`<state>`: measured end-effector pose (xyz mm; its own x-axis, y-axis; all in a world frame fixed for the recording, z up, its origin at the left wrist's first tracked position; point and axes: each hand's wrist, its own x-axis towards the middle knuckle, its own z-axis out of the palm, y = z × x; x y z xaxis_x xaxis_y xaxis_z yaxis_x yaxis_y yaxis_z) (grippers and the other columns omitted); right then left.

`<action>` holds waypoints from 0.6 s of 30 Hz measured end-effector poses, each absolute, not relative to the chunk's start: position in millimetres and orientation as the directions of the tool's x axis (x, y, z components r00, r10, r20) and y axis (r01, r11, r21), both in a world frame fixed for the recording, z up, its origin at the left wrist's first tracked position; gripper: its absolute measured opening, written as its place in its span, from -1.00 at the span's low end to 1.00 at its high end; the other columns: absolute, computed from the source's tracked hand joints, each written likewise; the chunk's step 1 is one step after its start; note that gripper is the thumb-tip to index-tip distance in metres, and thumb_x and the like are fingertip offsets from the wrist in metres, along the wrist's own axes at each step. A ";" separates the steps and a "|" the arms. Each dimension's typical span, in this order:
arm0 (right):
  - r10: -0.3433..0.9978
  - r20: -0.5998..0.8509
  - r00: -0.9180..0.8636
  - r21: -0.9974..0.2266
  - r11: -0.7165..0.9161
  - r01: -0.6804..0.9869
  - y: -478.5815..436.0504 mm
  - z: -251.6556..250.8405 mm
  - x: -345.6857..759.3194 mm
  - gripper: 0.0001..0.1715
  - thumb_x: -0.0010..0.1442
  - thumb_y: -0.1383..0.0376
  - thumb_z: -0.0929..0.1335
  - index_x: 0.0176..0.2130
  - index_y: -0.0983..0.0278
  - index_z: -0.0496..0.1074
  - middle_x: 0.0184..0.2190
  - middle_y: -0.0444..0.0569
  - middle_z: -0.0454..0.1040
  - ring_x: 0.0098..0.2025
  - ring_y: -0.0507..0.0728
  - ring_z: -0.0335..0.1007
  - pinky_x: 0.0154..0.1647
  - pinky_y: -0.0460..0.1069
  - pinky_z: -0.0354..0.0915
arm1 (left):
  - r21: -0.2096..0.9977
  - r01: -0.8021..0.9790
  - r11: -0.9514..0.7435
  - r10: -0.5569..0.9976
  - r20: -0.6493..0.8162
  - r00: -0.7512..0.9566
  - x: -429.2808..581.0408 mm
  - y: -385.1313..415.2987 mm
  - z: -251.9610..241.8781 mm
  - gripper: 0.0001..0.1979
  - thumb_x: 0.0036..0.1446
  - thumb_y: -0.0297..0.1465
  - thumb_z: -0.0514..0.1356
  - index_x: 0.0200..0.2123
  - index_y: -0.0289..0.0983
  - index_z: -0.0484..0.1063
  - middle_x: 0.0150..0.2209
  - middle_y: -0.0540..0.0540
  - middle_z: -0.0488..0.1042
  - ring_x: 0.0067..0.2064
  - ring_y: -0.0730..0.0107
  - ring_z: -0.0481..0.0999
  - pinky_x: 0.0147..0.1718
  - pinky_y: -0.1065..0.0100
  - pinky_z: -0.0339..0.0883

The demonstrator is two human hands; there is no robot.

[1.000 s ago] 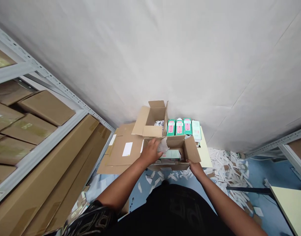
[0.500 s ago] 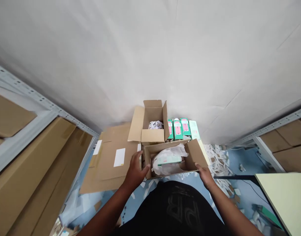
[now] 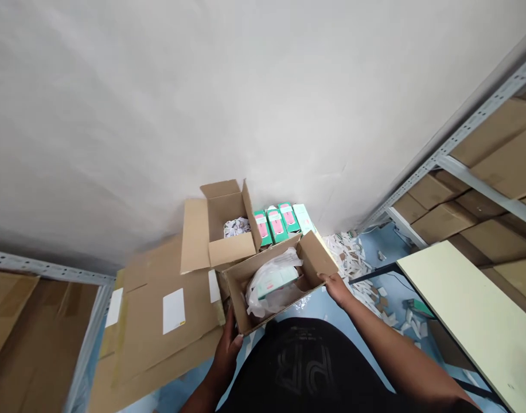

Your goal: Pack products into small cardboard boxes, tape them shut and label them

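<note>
Between my hands is an open cardboard box (image 3: 265, 263), tilted down toward its left end. Inside it lie a white plastic bag (image 3: 258, 307) and a pale green carton (image 3: 276, 282) partly wrapped by the bag. My left hand (image 3: 228, 347) grips the box's lower left corner, its fingertips hidden against the side. At the right end, my right hand (image 3: 336, 288) is closed on the edge near the flap, thumb on top.
Behind stands another open carton (image 3: 232, 250) with paper shreds (image 3: 237, 227). Several green-and-pink boxes (image 3: 276, 225) are beside it. Flattened cardboard (image 3: 146, 298) lies left. Paper scraps (image 3: 349, 255) cover the floor; a pale table (image 3: 469, 310) and shelving (image 3: 482, 178) stand right.
The view has swung to the right. The held box has gone from nearly level to tilted, its left end lower, and my left hand has shifted down to its lower left corner.
</note>
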<state>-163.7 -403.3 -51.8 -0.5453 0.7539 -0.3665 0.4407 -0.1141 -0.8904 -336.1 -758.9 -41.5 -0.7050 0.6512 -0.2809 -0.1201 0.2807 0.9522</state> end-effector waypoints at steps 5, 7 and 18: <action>0.821 -0.279 -0.498 -0.933 -0.108 0.344 -375.1 -23.8 -107.9 -0.59 0.05 -0.04 0.44 -0.44 0.26 0.60 -0.41 0.02 0.65 -0.09 0.34 0.53 0.06 0.08 0.37 | 0.970 -0.047 0.239 0.722 -0.210 -0.659 -317.2 -728.0 -7.2 0.09 -0.02 0.39 0.10 0.47 -0.03 0.11 0.44 -0.09 0.21 0.44 -0.31 0.13 0.35 -0.12 0.18; 0.850 -0.239 -0.469 -0.949 -0.101 0.300 -360.7 -13.9 -75.8 -0.57 0.07 -0.05 0.42 -0.45 0.26 0.59 -0.43 0.02 0.63 -0.09 0.34 0.53 0.07 0.08 0.36 | 0.977 0.007 0.213 0.735 -0.155 -0.660 -309.7 -693.6 10.4 -0.02 0.07 0.35 0.06 0.44 -0.01 0.19 0.43 -0.05 0.23 0.44 -0.27 0.14 0.36 -0.11 0.16; 0.971 -0.229 -0.072 -0.966 -0.218 0.139 -260.2 -12.7 160.2 -0.54 0.09 -0.06 0.42 -0.33 0.29 0.62 -0.29 0.07 0.67 -0.06 0.33 0.55 -0.04 0.05 0.43 | 0.998 0.048 -0.040 0.925 0.055 -0.375 -169.8 -422.0 44.0 -0.28 0.39 0.07 -0.07 0.43 -0.21 0.16 0.46 -0.19 0.15 0.47 -0.03 0.09 0.43 0.03 -0.02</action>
